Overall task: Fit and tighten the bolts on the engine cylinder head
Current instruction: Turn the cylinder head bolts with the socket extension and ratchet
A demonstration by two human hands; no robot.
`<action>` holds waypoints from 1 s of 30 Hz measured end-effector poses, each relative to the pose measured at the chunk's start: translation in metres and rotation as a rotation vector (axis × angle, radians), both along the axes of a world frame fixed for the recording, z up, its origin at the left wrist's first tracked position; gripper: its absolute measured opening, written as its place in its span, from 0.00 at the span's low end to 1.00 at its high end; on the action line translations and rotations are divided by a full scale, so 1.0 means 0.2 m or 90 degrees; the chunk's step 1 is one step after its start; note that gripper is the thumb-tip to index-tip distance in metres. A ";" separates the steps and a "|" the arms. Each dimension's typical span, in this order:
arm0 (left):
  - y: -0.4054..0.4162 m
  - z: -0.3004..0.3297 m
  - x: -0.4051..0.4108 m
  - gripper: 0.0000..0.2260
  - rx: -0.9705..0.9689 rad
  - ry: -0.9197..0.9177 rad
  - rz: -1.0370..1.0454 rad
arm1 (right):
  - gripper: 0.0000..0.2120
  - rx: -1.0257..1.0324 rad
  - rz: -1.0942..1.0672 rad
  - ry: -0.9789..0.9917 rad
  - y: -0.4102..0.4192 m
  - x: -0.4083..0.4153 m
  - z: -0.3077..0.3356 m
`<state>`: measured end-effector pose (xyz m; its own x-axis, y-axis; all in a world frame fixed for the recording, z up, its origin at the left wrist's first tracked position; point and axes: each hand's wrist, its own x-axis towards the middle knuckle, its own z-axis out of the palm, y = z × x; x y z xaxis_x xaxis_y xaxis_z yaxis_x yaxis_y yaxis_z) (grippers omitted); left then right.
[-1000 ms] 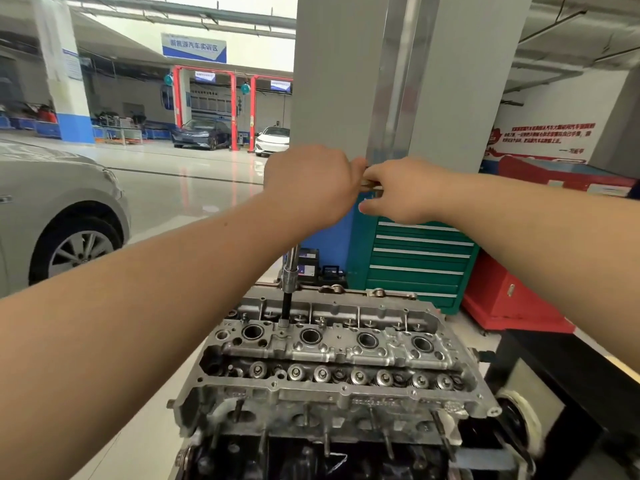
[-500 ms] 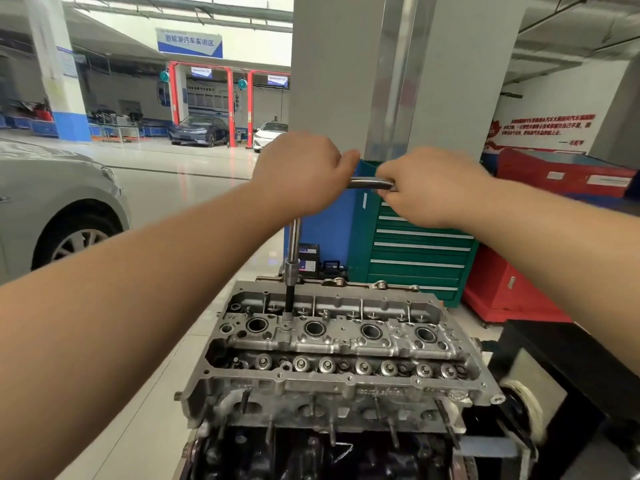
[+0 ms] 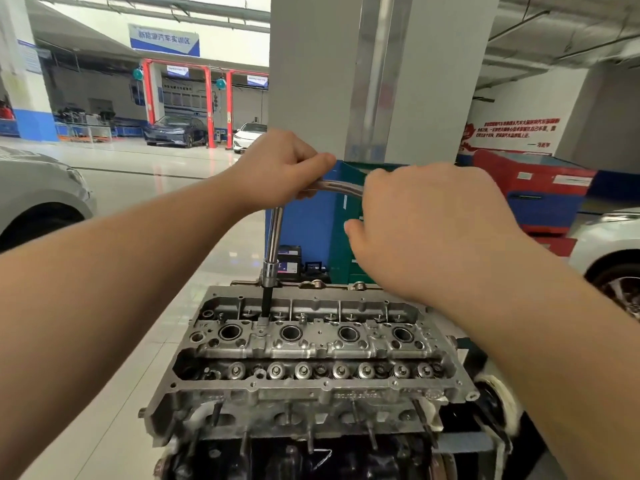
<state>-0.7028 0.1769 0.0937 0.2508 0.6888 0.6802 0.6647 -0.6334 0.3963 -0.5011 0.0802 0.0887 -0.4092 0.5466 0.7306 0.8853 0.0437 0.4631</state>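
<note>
1. The cylinder head (image 3: 304,355) lies nearest, bolted face up, so its bolt holes are reachable from above.
2. Above its far-left area, the wrench (image 3: 273,244) stands upright, socket seated on a bolt.
3. The left hand (image 3: 277,168) wraps the bend, probably steadying it.
4. The right hand (image 3: 426,223) curls over the handle for leverage.
5. Beyond the head stands a tool cabinet (image 3: 343,237).

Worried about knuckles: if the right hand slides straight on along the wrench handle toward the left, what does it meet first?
Probably the left hand, which grips the same handle just past the right hand; only a short bare stretch separates them.
</note>
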 end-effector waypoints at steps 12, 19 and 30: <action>-0.07 -0.05 0.18 0.23 0.232 0.271 0.486 | 0.18 -0.307 0.019 0.248 0.54 0.01 -0.01; -0.02 -0.02 0.00 0.23 0.000 -0.052 -0.038 | 0.13 0.009 0.161 0.097 -0.20 0.07 -0.09; -0.20 -0.05 -0.01 0.20 0.038 -0.129 0.181 | 0.17 -0.105 0.500 1.375 0.47 0.12 0.02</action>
<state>-0.7039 0.1366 0.0827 -0.0895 0.6693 0.7376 0.7298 -0.4599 0.5059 -0.4764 0.1746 0.0923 0.5495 0.8070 0.2163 -0.2977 0.4310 -0.8518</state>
